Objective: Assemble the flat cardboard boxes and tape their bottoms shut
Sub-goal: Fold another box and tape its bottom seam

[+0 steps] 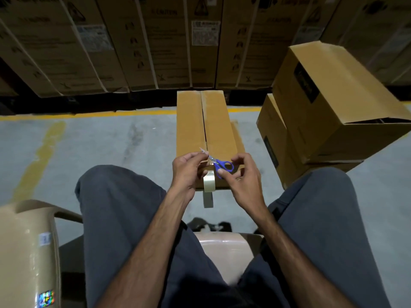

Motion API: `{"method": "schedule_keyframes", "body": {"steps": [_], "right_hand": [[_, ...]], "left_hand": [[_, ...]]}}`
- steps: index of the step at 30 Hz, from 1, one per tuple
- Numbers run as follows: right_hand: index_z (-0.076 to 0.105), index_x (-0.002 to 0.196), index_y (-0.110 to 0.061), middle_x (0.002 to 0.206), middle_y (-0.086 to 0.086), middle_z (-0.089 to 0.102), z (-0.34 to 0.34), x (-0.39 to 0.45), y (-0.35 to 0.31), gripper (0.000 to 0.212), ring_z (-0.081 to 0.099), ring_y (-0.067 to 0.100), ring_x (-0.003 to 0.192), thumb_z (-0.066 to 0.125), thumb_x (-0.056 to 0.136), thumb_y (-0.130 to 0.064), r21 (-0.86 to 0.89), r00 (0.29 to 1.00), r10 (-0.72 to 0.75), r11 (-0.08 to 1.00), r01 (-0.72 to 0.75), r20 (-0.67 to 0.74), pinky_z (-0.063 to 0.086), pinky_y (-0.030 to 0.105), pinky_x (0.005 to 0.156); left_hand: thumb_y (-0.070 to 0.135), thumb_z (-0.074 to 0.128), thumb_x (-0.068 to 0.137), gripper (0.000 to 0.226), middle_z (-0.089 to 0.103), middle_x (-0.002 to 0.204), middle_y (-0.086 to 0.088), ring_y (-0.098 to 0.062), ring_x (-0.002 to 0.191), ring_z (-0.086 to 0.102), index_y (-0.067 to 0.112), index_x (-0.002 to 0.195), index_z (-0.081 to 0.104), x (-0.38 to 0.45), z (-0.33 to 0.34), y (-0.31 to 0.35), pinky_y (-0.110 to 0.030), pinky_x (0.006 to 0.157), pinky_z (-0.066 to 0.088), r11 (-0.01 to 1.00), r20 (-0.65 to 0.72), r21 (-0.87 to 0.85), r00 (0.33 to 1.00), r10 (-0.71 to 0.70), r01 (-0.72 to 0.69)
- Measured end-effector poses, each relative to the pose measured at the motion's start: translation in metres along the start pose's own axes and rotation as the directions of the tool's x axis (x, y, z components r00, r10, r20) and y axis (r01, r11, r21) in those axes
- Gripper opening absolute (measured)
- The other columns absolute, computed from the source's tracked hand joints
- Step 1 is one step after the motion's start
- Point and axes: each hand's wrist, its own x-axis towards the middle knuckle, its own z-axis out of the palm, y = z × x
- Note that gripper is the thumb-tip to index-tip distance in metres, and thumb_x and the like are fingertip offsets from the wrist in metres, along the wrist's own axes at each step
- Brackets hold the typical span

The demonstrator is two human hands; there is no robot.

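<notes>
Right hand (241,178): grip closed on blue scissors (223,166), blades at the tape end. Left hand (189,172): fingers pinching the tape strip (203,151). Tape roll (209,182): hanging at the box's 6 o'clock edge. Box (206,134): on the floor (100,143), flaps together, seam up. Stacked boxes (329,112): 3 o'clock. Strapped cartons (133,41): 12 o'clock.

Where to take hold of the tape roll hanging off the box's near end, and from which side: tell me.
Take the tape roll by its flat side faces, thumb on one and fingers on the other, coming from below and the near side. It hangs on edge off the near end of the box, strip running up to the left hand, so the top is blocked. The right hand holds the scissors.
</notes>
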Motion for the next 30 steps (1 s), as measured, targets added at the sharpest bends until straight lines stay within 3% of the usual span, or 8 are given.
{"method": "schedule_keyframes", "body": {"steps": [4, 9, 12, 14, 18, 22, 26, 30], "right_hand": [[0.073, 0.096, -0.029, 0.103, -0.007, 0.061, 0.001, 0.012, 0.008, 0.012, 0.061, 0.002, 0.081, 0.081, 0.089, -0.024, -0.110, 0.999, -0.017, 0.994, 0.021, 0.031, 0.051, 0.025, 0.071], [0.079, 0.110, -0.015, 0.103, -0.009, 0.058, 0.001, 0.022, 0.016, 0.023, 0.061, 0.009, 0.091, 0.078, 0.092, -0.030, -0.305, 0.993, -0.009, 0.951, 0.046, 0.121, 0.056, 0.035, 0.079], [0.070, 0.085, -0.028, 0.099, -0.010, 0.062, -0.002, 0.032, 0.013, 0.010, 0.062, 0.014, 0.085, 0.078, 0.089, -0.033, -0.442, 0.982, 0.028, 0.895, 0.059, 0.188, 0.056, 0.039, 0.072], [0.061, 0.075, -0.029, 0.092, -0.007, 0.066, -0.009, 0.046, 0.015, 0.023, 0.063, 0.018, 0.080, 0.078, 0.087, -0.037, -0.542, 0.958, 0.103, 0.838, 0.061, 0.268, 0.054, 0.037, 0.068], [0.069, 0.082, -0.022, 0.081, -0.006, 0.069, -0.031, 0.081, 0.033, 0.023, 0.059, 0.010, 0.065, 0.078, 0.090, -0.042, -0.641, 0.874, 0.226, 0.758, 0.120, 0.430, 0.034, 0.026, 0.054], [0.070, 0.077, -0.018, 0.073, -0.004, 0.070, -0.042, 0.113, 0.070, 0.027, 0.061, 0.018, 0.065, 0.078, 0.087, -0.041, -0.641, 0.756, 0.334, 0.753, 0.145, 0.563, 0.040, 0.030, 0.059], [0.067, 0.068, -0.020, 0.062, -0.005, 0.063, -0.033, 0.139, 0.096, 0.031, 0.053, 0.016, 0.059, 0.080, 0.087, -0.042, -0.640, 0.638, 0.407, 0.747, 0.178, 0.653, 0.039, 0.032, 0.060], [0.068, 0.072, -0.020, 0.067, -0.003, 0.064, -0.019, 0.163, 0.120, 0.029, 0.053, 0.016, 0.064, 0.080, 0.088, -0.041, -0.659, 0.530, 0.485, 0.723, 0.205, 0.696, 0.040, 0.031, 0.062]], "left_hand": [[0.012, 0.081, 0.087, 0.012, 0.068, 0.072, -0.014, -0.018, 0.058, 0.059, 0.003, 0.088, 0.074, 0.013, -0.001, -0.004, -0.025, 0.051, 0.046, 1.000, -0.041, -0.016, 0.999, 0.000, -0.001], [0.013, 0.080, 0.087, 0.017, 0.069, 0.077, -0.017, -0.018, 0.058, 0.060, -0.002, 0.093, 0.073, 0.020, 0.005, -0.019, -0.025, 0.050, 0.044, 1.000, -0.056, 0.022, 0.998, -0.006, 0.007], [0.017, 0.082, 0.086, 0.024, 0.071, 0.080, -0.017, -0.016, 0.058, 0.061, -0.004, 0.097, 0.073, 0.028, 0.006, -0.028, -0.025, 0.051, 0.045, 0.998, -0.052, 0.053, 0.998, -0.030, 0.033], [0.020, 0.085, 0.085, 0.034, 0.073, 0.081, -0.015, -0.017, 0.060, 0.064, -0.008, 0.101, 0.073, 0.035, 0.004, -0.038, -0.027, 0.053, 0.046, 0.996, -0.070, 0.075, 0.996, -0.050, 0.056], [0.025, 0.087, 0.086, 0.033, 0.074, 0.084, -0.009, -0.017, 0.063, 0.064, 0.000, 0.103, 0.074, 0.043, 0.000, -0.069, -0.031, 0.057, 0.050, 0.978, -0.139, 0.149, 0.982, -0.124, 0.145], [0.022, 0.081, 0.090, 0.021, 0.076, 0.105, -0.012, -0.025, 0.085, 0.072, 0.015, 0.105, 0.068, 0.067, -0.011, -0.099, -0.035, 0.067, 0.057, 0.926, -0.241, 0.288, 0.954, -0.178, 0.245], [0.027, 0.081, 0.090, 0.046, 0.067, 0.126, -0.008, -0.025, 0.104, 0.066, 0.018, 0.130, 0.059, 0.094, -0.016, -0.119, -0.043, 0.086, 0.060, 0.883, -0.328, 0.369, 0.930, -0.167, 0.289], [0.029, 0.082, 0.090, 0.070, 0.055, 0.147, -0.003, -0.027, 0.122, 0.057, 0.021, 0.150, 0.046, 0.115, -0.019, -0.141, -0.049, 0.102, 0.053, 0.868, -0.333, 0.378, 0.922, -0.197, 0.322]]}}
